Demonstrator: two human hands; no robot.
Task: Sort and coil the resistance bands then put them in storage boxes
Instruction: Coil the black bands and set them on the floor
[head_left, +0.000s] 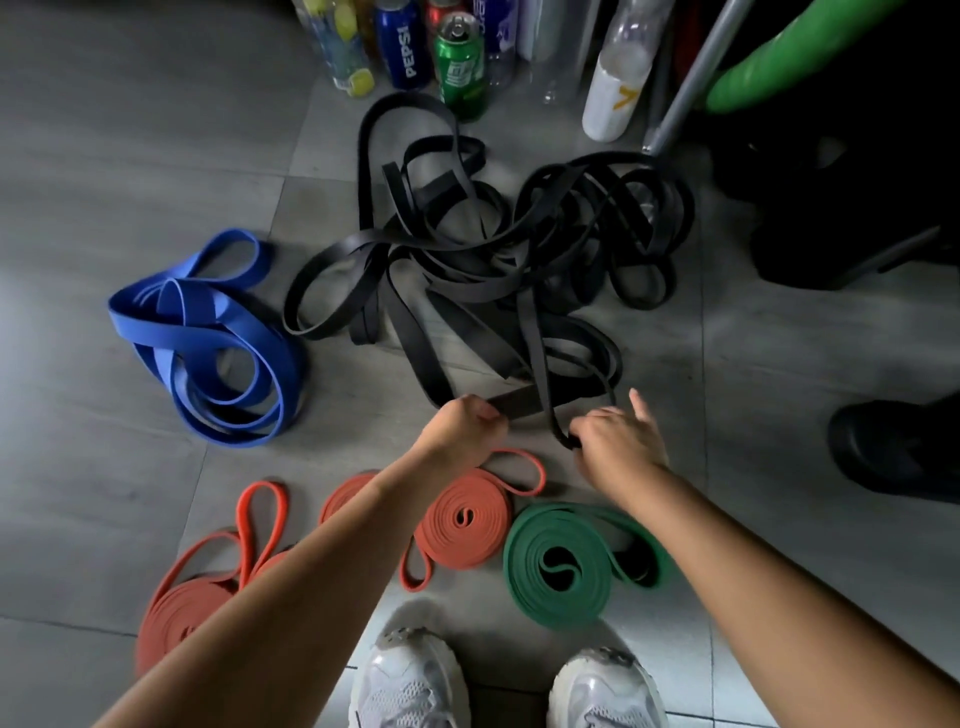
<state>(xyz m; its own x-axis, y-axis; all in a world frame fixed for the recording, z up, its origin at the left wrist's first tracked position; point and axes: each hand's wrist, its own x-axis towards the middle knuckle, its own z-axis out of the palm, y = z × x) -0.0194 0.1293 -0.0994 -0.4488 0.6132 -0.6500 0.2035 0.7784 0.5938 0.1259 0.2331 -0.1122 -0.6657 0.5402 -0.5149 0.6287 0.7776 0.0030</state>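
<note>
On the head view, the left hand (470, 426) is curled into a fist, its thumb and fingers clamped on the flat end of a wide black strap (511, 406). Just to its right, the right hand (615, 436) pinches a narrow black loop (563, 439) between thumb and curled fingers, while its index finger sticks out straight, away from me. Both pieces run up into the tangle of black bands (467, 260) heaped on the floor just beyond the hands.

Out to the left of the left hand I see a loose blue band (208, 338) lying in wide overlapping loops. Below the hands, nearer me, a coiled orange band (462, 519) lies flat between my forearms with a free loop trailing from it. A coiled green band (561, 566) lies just beside it on the right, partly under the right forearm. More orange bands (208, 587) lie half coiled under and left of the left forearm.

Far beyond the tangle stand a Pepsi bottle (402, 47), a green can (462, 62) and a white bottle (615, 93); I cannot tell what they contain. A metal pole (691, 78) leans beside them.

The floor (104, 156) is grey tile and dimly lit. White shoes (410, 680) show at the bottom edge, and a black shoe (898, 452) lies well to the right of the right hand.
</note>
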